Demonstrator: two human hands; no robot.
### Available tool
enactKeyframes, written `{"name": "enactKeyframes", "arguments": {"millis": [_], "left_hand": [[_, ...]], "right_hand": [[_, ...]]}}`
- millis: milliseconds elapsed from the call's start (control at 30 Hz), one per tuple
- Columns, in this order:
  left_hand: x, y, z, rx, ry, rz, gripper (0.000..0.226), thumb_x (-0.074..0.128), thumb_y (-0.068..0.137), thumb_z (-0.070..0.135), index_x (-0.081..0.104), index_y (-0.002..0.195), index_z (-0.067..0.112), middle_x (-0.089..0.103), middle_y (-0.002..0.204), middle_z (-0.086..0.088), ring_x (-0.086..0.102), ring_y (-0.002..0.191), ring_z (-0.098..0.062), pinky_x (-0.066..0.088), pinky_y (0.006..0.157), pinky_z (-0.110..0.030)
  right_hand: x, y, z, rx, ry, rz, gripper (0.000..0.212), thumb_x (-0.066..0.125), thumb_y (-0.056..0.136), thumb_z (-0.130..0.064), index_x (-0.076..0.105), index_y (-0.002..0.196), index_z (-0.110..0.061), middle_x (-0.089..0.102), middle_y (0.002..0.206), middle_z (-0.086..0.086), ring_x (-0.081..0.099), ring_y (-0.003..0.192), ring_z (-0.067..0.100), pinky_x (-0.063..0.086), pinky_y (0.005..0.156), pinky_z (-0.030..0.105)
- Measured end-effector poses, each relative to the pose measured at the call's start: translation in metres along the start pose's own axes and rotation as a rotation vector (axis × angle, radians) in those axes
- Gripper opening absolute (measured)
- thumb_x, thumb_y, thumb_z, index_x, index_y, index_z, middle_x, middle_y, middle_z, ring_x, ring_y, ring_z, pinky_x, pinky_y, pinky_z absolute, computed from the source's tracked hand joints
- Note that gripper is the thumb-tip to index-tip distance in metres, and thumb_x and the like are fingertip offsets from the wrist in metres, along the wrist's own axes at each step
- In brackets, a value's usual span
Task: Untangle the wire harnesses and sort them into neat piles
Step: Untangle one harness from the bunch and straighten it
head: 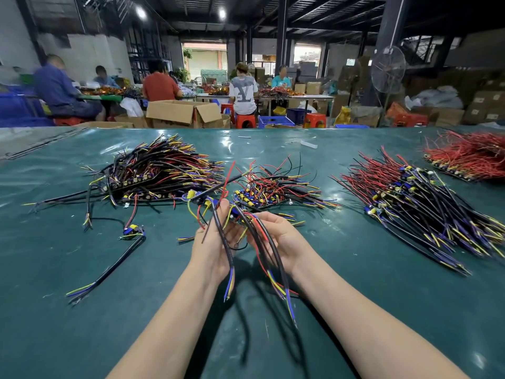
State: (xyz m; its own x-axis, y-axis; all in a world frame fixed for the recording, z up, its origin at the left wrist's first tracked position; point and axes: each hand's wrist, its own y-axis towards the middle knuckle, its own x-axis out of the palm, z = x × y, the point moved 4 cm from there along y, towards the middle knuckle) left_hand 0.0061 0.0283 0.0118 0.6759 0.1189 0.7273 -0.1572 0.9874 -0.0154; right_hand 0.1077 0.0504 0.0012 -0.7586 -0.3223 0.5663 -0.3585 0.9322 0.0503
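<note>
Harnesses in a tangled bunch hung over the bench middle, gripped by left hand and right hand. A mixed pile crowded just behind, and a loose harness lay toward the left edge.

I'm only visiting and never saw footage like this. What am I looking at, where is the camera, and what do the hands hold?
No machine here, just a person's two bare hands. The one picture comes from a camera worn on the head, looking forward and down. The left hand and right hand both grip a tangle of wire harnesses above the green table. On it lie a dark pile at left, a small mixed pile behind the hands, a long pile at right, a red pile far right, and one loose harness.
</note>
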Motion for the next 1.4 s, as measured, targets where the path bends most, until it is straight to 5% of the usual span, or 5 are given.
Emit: {"name": "enactKeyframes", "arguments": {"millis": [367,733,1000,1267,1400], "left_hand": [[-0.017,0.006,0.012,-0.052,0.044,0.178,0.039,0.044,0.096,0.037,0.062,0.068,0.018,0.066,0.054,0.002,0.059,0.042,-0.006,0.046,0.038,-0.013],[-0.051,0.011,0.056,-0.048,1.837,0.292,0.069,0.045,0.080,0.069,0.060,0.101,0.005,0.059,0.118,-0.020,0.055,0.110,-0.035,0.043,0.086,-0.035],[-0.043,-0.004,0.082,-0.073,1.838,0.287,0.062,0.062,0.075,0.060,0.043,0.046,0.008,0.044,0.031,-0.002,0.046,0.042,-0.019,0.034,0.049,-0.024],[-0.005,-0.010,0.087,0.543,1.354,-0.012,0.035,0.071,0.060,0.019,0.040,0.076,0.016,0.041,0.072,0.006,0.041,0.063,-0.013,0.034,0.058,-0.018],[0.016,-0.016,0.043,0.242,1.039,-0.350,0.015,0.066,0.082,0.010,0.056,0.076,0.020,0.056,0.074,0.004,0.052,0.067,-0.008,0.047,0.061,-0.016]], "right_hand": [[0.008,-0.001,-0.004,-0.018,0.183,0.035,0.023,0.054,0.072,0.007,0.071,0.062,-0.006,0.070,0.061,0.006,0.065,0.051,0.012,0.055,0.051,0.021],[-0.019,-0.005,-0.021,-0.329,-0.465,0.362,0.024,0.056,0.082,0.012,0.061,0.073,-0.009,0.052,0.061,0.007,0.055,0.047,0.012,0.048,0.050,0.021],[-0.022,-0.008,-0.033,-0.483,-0.584,0.492,0.033,0.063,0.075,0.008,0.060,0.070,-0.024,0.047,0.061,0.006,0.041,0.058,0.015,0.038,0.062,0.031],[-0.011,-0.009,-0.040,-0.364,-0.711,0.212,0.028,0.055,0.075,0.020,0.065,0.094,0.002,0.062,0.085,0.015,0.054,0.056,0.003,0.044,0.048,0.014],[-0.003,-0.011,-0.029,-0.192,-0.726,0.009,0.044,0.060,0.072,0.022,0.052,0.103,-0.008,0.065,0.072,0.012,0.054,0.049,0.006,0.041,0.042,0.017]]}}
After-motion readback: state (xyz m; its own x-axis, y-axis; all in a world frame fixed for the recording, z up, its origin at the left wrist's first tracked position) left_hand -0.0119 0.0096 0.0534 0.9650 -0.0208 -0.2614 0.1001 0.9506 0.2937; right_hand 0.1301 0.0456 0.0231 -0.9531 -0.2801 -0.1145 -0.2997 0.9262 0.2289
